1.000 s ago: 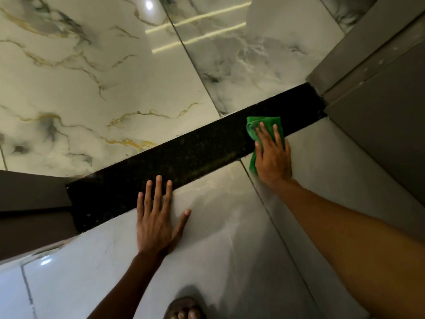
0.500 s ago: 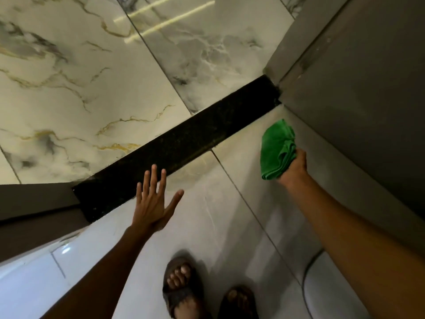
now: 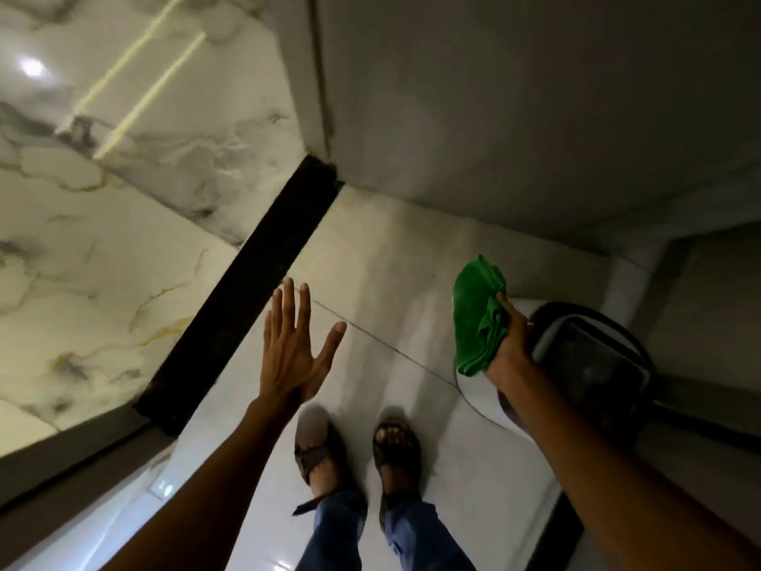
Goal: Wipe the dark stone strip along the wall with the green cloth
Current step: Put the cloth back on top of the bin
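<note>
Right hand (image 3: 508, 356) around green cloth (image 3: 477, 319)

The right hand (image 3: 508, 356) hid most of its own fingers behind the bunched cloth (image 3: 477, 319), so the grip itself could not be made out. Both forearms ran off the bottom edge. The right arm covered part of a dark-lidded bin (image 3: 593, 360). The strip (image 3: 247, 290) was smeared by motion blur, its surface unreadable.

Single head cam, wide-angle, looking steeply down at floor (image 3: 412, 249), close.
</note>
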Motion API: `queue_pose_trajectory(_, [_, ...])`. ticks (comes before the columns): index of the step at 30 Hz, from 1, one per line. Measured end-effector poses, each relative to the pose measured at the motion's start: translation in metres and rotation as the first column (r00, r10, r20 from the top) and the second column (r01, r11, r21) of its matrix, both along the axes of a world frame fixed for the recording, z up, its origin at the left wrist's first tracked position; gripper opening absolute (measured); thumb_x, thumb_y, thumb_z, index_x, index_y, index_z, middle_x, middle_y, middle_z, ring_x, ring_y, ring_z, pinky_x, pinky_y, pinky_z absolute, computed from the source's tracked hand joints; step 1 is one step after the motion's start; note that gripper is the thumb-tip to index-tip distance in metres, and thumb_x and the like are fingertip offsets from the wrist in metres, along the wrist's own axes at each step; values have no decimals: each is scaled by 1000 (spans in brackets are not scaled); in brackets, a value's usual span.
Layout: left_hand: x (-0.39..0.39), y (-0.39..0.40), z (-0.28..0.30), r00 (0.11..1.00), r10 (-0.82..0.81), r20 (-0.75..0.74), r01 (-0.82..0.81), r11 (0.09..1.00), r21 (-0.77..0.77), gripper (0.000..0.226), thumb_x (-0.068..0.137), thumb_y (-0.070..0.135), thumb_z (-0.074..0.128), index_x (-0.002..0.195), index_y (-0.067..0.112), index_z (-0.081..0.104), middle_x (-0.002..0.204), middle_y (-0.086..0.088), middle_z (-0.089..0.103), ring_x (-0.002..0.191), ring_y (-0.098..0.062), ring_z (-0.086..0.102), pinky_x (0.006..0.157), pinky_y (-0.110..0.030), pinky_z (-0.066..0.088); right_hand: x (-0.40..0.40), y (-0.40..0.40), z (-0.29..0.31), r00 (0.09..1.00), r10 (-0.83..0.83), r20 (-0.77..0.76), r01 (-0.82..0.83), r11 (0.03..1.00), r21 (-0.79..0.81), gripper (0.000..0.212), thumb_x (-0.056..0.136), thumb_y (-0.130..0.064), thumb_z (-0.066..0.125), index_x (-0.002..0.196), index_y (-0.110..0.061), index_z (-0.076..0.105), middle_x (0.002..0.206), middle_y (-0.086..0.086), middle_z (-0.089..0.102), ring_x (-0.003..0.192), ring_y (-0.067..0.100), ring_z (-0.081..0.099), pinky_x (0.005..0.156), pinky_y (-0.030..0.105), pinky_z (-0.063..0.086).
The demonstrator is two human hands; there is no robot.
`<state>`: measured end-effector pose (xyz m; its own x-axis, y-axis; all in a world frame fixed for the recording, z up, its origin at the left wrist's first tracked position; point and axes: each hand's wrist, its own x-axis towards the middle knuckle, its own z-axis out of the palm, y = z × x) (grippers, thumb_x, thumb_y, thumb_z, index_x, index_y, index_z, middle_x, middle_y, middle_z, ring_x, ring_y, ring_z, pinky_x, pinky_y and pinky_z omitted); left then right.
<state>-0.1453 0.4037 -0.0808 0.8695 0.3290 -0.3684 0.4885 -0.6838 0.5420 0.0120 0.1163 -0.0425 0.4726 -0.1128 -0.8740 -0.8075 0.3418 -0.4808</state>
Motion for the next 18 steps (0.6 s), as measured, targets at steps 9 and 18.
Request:
queue_pose_trajectory(9, [63, -127, 71, 952, -294, 78, 301, 948, -101, 101, 101, 89, 22, 178, 33, -11, 186, 7, -25, 173, -18, -25, 142, -52, -5, -50, -133, 57, 940, -338, 42, 340, 923, -179, 57, 109, -45, 56, 154, -10, 56, 152, 18, 60, 139, 37, 58, 127, 54, 41])
queue_pose_trajectory(18, [89, -248, 62, 841, -530, 108, 539, 837, -92, 96, 105, 83, 25, 179, 31, -8, 188, 5, -20, 174, -18, -20, 142, -49, -4, -85, -255, 42, 981, -154, 119, 194, 813, -549, 48, 117, -36, 46, 158, -13, 54, 153, 14, 60, 140, 31, 58, 111, 37, 47])
